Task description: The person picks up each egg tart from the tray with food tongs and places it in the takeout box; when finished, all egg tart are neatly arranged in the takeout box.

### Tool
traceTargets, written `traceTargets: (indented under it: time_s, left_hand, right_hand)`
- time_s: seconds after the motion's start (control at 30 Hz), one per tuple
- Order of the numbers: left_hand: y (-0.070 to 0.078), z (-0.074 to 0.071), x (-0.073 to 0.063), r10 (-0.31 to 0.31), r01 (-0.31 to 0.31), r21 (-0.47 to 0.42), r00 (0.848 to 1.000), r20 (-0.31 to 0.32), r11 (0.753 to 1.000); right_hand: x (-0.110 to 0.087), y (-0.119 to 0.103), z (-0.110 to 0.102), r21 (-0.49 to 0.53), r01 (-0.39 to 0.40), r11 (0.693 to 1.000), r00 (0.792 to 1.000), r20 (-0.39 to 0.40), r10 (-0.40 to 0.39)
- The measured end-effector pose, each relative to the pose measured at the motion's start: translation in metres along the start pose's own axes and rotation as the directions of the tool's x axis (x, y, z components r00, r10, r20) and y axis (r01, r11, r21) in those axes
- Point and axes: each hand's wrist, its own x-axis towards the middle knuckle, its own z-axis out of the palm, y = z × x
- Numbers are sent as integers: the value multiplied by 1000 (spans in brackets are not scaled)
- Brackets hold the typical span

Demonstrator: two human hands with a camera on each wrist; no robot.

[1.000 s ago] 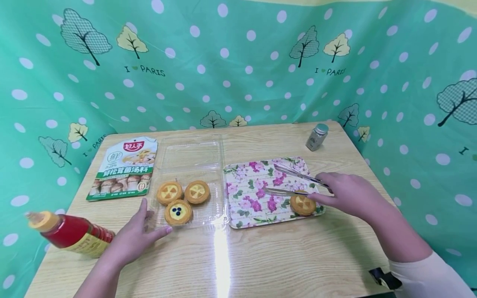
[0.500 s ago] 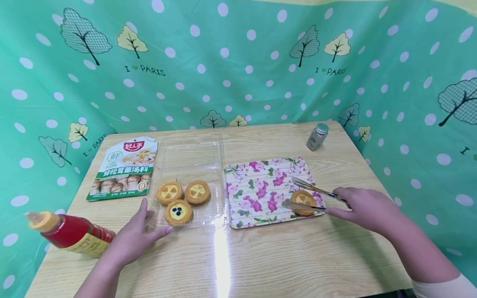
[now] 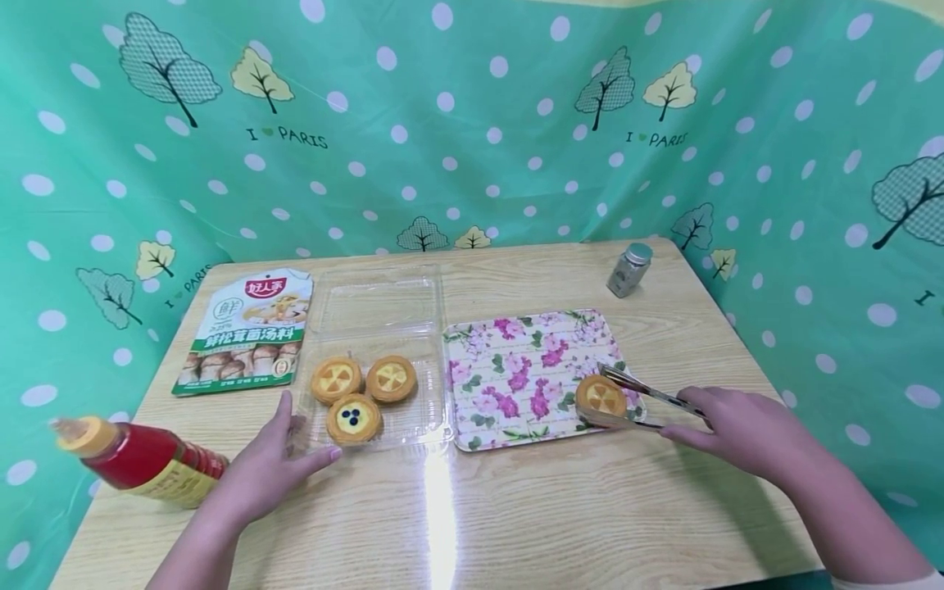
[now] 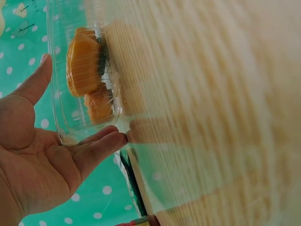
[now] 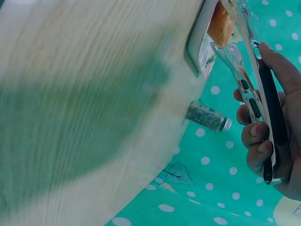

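Observation:
My right hand [image 3: 745, 430] grips metal tongs [image 3: 660, 395], their arms spread either side of an egg tart [image 3: 601, 397] near the right corner of a flowered tray [image 3: 487, 360]. In the right wrist view, the fingers curl round the tongs' dark handle [image 5: 270, 94]. On the left, my left hand [image 3: 269, 469] lies with fingers spread at the near-left corner of a clear plastic clamshell box [image 3: 420, 414]. Its fingertips touch the box wall in the left wrist view. Inside sit two egg tarts with segmented tops [image 3: 336, 381] and one tart with dark berries [image 3: 354, 419].
A red squeeze bottle with a yellow cap [image 3: 151, 460] stands beside my left forearm. Behind it lies a soup-mix packet [image 3: 247, 332]. A small jar with a green lid [image 3: 629, 270] stands at the back right. Green dotted cloth [image 3: 472, 123] encloses the wooden table [image 3: 531, 516].
My right hand has drawn back to the right and toward me, bringing the tongs' tips from across the tray to around the tart. The left hand has stayed at the box.

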Motion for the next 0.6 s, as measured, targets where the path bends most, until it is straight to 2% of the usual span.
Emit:
traceTargets:
  time_s: [0.2,0.6]
  left_hand:
    - [0,0,0,-2,2,7,1000,-2,1000]
    - [1,0,0,-9,9,8,1000,0,1000]
  right_hand:
    - [-2,4,4,-2,18,1000,1000,0,-18]
    - [0,0,9,-49,97,994,992,-81,-101]
